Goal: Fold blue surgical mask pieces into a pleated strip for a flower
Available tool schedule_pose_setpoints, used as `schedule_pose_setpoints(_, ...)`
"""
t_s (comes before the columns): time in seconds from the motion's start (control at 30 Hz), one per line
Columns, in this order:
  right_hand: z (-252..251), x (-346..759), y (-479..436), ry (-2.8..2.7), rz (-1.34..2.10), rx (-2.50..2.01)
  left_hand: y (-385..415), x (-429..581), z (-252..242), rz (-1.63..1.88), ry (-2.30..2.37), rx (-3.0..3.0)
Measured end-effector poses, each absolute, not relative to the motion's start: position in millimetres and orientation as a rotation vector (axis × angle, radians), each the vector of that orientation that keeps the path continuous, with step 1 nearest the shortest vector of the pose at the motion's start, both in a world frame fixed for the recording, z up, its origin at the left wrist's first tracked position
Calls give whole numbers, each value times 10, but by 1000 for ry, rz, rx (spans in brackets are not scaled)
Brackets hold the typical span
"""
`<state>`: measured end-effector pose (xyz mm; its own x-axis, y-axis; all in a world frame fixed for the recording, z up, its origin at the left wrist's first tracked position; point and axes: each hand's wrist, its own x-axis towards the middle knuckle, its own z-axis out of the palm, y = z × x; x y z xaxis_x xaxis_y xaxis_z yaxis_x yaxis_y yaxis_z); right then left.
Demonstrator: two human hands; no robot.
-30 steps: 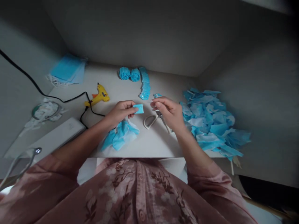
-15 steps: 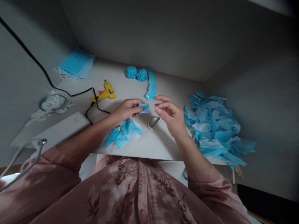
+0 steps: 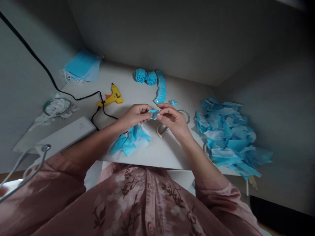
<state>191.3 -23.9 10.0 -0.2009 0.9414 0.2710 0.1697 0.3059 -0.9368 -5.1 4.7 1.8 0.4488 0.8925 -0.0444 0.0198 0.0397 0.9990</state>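
Observation:
My left hand [image 3: 135,115] and my right hand [image 3: 172,120] meet above the white table [image 3: 157,154], both pinching one small blue fabric piece [image 3: 154,113] between their fingertips. Under my left wrist lies a bunch of blue and white fabric scraps [image 3: 131,139]. White-handled scissors [image 3: 162,129] lie on the table just below my right hand, partly hidden by it. Behind the hands stand two rolled blue fabric roses [image 3: 145,76] and a blue folded strip [image 3: 161,88].
A yellow glue gun [image 3: 112,97] with a black cord [image 3: 73,97] lies left of the hands. A large heap of blue fabric pieces [image 3: 227,134] fills the right side. A stack of blue face masks [image 3: 82,68], a bowl of white scraps [image 3: 55,107] and a white flat box [image 3: 61,136] sit left.
My right hand moved left and closed onto the blue piece that my left hand held alone. The view shifted a little, so the table objects appear further right.

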Motion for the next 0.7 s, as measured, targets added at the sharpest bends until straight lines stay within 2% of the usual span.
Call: schedule_pose_setpoints(0.7, 42, 1848, -218, -1636, 865, -1209, 24, -43, 21, 796, 905, 1386)
